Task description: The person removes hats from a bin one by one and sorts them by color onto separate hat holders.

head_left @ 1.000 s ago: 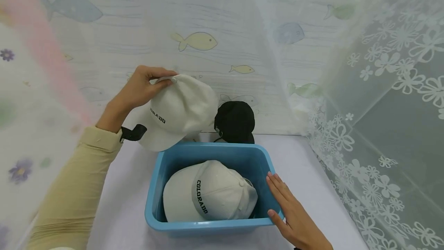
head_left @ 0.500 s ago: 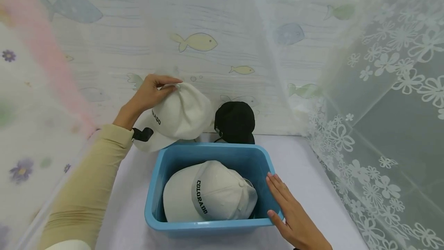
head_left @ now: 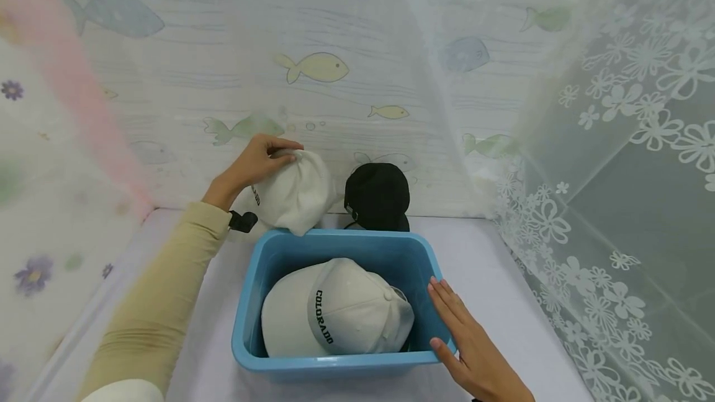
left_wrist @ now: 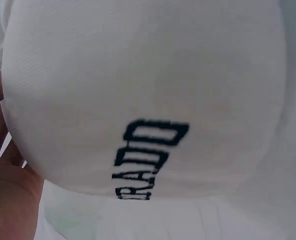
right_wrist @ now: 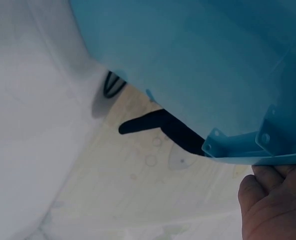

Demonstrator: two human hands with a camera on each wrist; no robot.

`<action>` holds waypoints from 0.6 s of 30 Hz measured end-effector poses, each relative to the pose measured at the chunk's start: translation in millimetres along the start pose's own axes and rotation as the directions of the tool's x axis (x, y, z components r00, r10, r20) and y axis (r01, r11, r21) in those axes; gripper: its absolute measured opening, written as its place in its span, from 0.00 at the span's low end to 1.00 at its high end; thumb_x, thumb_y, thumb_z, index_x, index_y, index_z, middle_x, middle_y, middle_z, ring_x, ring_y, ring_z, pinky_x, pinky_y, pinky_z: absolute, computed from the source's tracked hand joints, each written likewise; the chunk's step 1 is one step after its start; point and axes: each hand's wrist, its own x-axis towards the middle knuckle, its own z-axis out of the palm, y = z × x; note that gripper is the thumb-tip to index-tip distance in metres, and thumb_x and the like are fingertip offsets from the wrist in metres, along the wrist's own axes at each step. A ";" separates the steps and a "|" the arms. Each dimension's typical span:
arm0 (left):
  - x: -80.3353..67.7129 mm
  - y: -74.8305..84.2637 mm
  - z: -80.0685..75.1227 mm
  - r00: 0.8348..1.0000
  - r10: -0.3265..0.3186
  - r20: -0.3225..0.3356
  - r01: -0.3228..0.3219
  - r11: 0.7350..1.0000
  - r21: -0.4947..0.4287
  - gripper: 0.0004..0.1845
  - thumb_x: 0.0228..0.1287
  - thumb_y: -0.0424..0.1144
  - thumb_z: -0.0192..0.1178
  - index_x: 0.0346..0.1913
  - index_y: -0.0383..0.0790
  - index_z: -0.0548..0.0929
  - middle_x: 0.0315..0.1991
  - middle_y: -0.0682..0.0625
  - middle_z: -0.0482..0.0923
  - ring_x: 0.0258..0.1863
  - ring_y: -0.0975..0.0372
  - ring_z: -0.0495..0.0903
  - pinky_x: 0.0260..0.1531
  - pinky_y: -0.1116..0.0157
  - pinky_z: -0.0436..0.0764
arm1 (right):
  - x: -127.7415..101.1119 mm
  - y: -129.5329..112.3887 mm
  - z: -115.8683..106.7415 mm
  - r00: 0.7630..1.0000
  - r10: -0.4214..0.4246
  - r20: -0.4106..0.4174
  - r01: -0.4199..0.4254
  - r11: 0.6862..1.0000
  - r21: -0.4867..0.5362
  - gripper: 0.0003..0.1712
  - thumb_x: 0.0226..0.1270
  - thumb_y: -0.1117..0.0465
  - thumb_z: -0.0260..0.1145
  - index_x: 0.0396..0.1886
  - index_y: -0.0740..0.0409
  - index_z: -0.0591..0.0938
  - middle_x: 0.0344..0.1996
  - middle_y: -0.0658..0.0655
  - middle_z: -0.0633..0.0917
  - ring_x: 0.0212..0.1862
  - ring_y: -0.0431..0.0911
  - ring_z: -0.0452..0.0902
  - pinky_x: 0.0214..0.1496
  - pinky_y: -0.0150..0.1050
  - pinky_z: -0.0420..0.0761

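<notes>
Black cap sits at the back wall, just behind the blue bin, beside the white cap I'm holding. Flowered mesh curtain hangs on the right. Bin holds a second white cap, lettering up. My left hand is curled over the crown of the held cap, pinching it, just behind the bin's far left corner. My right hand lies flat, fingers straight, against the bin's right rim.
</notes>
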 end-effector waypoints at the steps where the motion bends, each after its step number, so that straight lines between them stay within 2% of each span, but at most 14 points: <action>1: -0.2 -1.3 0.4 1.000 -0.017 0.011 0.017 1.000 0.005 0.16 0.73 0.31 0.61 0.60 0.33 0.84 0.63 0.38 0.80 0.61 0.47 0.79 0.58 0.62 0.80 | 0.1 0.2 0.0 1.000 -0.002 -0.002 0.002 1.000 0.000 0.43 0.72 0.58 0.64 0.82 0.56 0.57 0.80 0.57 0.59 0.83 0.42 0.42 0.75 0.19 0.37; 5: -1.3 -5.6 0.6 0.994 -0.075 0.081 0.074 0.997 0.018 0.20 0.78 0.35 0.55 0.68 0.34 0.77 0.68 0.35 0.73 0.63 0.44 0.77 0.62 0.47 0.76 | 0.4 0.8 0.5 1.000 -0.002 -0.003 0.002 1.000 0.000 0.43 0.73 0.57 0.64 0.82 0.56 0.56 0.81 0.56 0.59 0.83 0.42 0.42 0.75 0.19 0.37; 10: -2.0 -11.6 1.5 0.982 -0.107 0.156 0.104 0.994 0.024 0.23 0.81 0.37 0.49 0.73 0.35 0.71 0.72 0.34 0.67 0.66 0.42 0.73 0.64 0.42 0.73 | 0.7 0.9 1.7 1.000 0.010 -0.003 -0.010 1.000 -0.001 0.43 0.73 0.56 0.63 0.82 0.55 0.57 0.81 0.55 0.58 0.82 0.40 0.42 0.75 0.18 0.37; 16: -3.2 -15.6 4.2 0.988 -0.107 0.113 0.104 0.994 0.035 0.24 0.80 0.39 0.50 0.73 0.36 0.71 0.75 0.36 0.65 0.73 0.43 0.65 0.69 0.42 0.67 | 1.4 1.2 2.1 1.000 0.007 -0.005 -0.007 1.000 0.004 0.42 0.74 0.56 0.63 0.82 0.55 0.57 0.81 0.56 0.59 0.82 0.40 0.42 0.75 0.18 0.37; 18: -5.3 -15.4 5.1 0.989 -0.119 0.085 0.117 0.993 0.036 0.24 0.79 0.39 0.51 0.73 0.37 0.72 0.75 0.38 0.65 0.71 0.46 0.67 0.67 0.45 0.70 | 1.5 1.1 2.0 1.000 0.010 -0.003 -0.010 1.000 0.004 0.42 0.74 0.56 0.63 0.82 0.55 0.57 0.81 0.56 0.59 0.82 0.40 0.42 0.75 0.18 0.37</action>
